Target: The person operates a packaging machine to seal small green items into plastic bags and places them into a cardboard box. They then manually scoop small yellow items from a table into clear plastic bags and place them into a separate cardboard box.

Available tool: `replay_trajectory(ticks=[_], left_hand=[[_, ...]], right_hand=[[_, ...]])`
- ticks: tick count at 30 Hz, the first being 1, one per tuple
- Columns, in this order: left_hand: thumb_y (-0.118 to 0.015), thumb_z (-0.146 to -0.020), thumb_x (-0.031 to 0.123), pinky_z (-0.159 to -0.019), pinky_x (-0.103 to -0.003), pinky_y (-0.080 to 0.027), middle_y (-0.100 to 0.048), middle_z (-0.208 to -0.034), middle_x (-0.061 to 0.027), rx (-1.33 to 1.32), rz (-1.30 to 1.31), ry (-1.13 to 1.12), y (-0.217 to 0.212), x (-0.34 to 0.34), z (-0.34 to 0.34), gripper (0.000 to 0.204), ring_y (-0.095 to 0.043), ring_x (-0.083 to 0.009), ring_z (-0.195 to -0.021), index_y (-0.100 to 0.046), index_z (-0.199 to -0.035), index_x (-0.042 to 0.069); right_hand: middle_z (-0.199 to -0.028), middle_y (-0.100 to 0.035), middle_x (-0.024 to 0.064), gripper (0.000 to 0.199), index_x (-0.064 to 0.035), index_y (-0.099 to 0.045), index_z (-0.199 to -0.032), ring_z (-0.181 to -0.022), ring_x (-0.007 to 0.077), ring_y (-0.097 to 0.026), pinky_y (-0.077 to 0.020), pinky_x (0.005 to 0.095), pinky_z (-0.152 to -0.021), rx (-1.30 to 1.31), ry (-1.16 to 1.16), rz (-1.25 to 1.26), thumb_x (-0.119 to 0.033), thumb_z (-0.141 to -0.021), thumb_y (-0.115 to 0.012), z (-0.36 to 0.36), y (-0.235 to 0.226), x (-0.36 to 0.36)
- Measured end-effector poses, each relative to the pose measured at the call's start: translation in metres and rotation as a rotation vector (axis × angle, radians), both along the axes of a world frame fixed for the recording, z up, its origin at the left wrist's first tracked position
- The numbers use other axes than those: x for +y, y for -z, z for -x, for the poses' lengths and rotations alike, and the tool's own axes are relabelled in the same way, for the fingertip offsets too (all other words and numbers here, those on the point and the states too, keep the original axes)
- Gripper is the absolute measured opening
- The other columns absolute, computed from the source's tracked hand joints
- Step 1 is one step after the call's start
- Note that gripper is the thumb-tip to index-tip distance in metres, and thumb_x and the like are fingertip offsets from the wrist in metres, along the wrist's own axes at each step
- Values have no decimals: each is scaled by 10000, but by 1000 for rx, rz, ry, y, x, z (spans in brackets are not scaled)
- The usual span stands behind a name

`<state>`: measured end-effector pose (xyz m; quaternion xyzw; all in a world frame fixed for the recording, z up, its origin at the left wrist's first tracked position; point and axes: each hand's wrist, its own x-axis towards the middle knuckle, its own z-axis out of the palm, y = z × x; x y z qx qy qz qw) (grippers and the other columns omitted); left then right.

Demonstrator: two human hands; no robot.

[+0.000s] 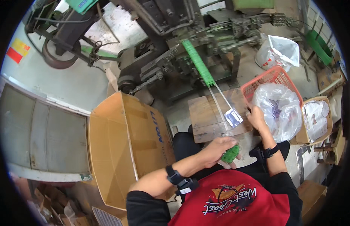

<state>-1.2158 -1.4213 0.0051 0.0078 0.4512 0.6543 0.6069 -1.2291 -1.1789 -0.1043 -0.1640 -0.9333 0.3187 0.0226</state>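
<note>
My left hand (219, 150) is closed around a bundle of thin green pieces (231, 153), held just above my lap. What looks like clear plastic shows beside its fingertips. My right hand (257, 117) is at the right edge of a wooden board (203, 116), close to the red basket. Its fingers are curled in, and whatever they may hold is hidden. On the board lies a small blue-and-white packet (233, 118), left of my right hand. A long row of green pieces (199, 64) sits on two thin rails that slope from the machine down to the board.
A dark metal machine (160, 56) stands ahead. To my left is a large open cardboard box (111, 150). At right are a red plastic basket (271, 75), a clear plastic bag (278, 126), a smaller carton (317, 120) and a white sack (278, 51).
</note>
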Motion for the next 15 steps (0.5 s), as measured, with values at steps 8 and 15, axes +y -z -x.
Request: replay_trajectory(ticks=[8,15], left_hand=[[-518,-921,257,-350,-248,-451,-614,-746,-89,724,285,-509,-155,-155,90,222,-641,-232,-524,-546,-1010,55],[-594,-883,215,-320,-222,-401,-627,-739,-68,804,536,-1084,-79,-358,143,202,-633,-193,-509,-581,-944,23]], right_hand=[[-898,-626,224,250,-24,-610,-938,-827,390,-604,-476,460,-705,-137,-59,-265,-221,-788,-578,9,101,-24],[-819,-604,229,264,21,-607,-910,-814,357,-591,-444,445,-684,22,270,391,-192,-872,-455,18,133,-17]])
